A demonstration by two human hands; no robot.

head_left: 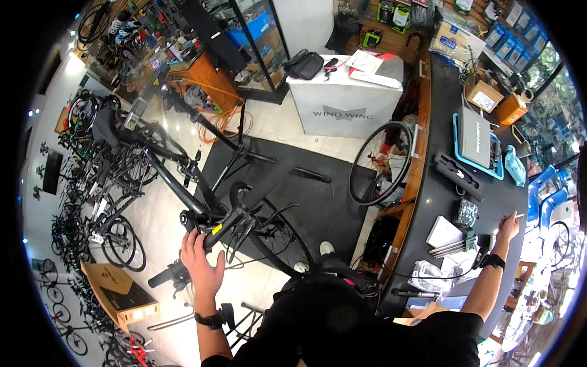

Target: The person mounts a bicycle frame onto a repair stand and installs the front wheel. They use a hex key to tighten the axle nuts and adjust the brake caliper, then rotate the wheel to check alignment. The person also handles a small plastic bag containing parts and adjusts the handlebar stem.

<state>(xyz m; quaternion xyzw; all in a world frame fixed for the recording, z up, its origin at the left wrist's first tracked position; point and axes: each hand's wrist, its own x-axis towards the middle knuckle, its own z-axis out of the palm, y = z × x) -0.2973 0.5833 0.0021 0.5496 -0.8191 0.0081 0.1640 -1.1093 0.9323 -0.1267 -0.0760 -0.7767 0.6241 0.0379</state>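
A dark bicycle (174,183) hangs on a repair stand (241,147) in front of me, its handlebar turned toward me. My left hand (202,263) lies on the handlebar near the stem, fingers stretched and thumb apart, not wrapped round it. The black handlebar grip (160,278) sticks out to the left of that hand. Far to the right, my right hand (507,227) is over the dark workbench (428,205), its fingers closed on a thin, light-coloured stick-like piece (520,216). Near it on the bench are a set of grey metal tools (452,248) and a clear plastic-wrapped item (466,212).
A loose wheel (382,163) leans against the bench. A white box-shaped counter (342,104) stands ahead. On the bench are a blue tray (457,147), cardboard boxes (483,92) and a long black case (458,175). An open carton (119,293) lies left; many bicycles line the left wall.
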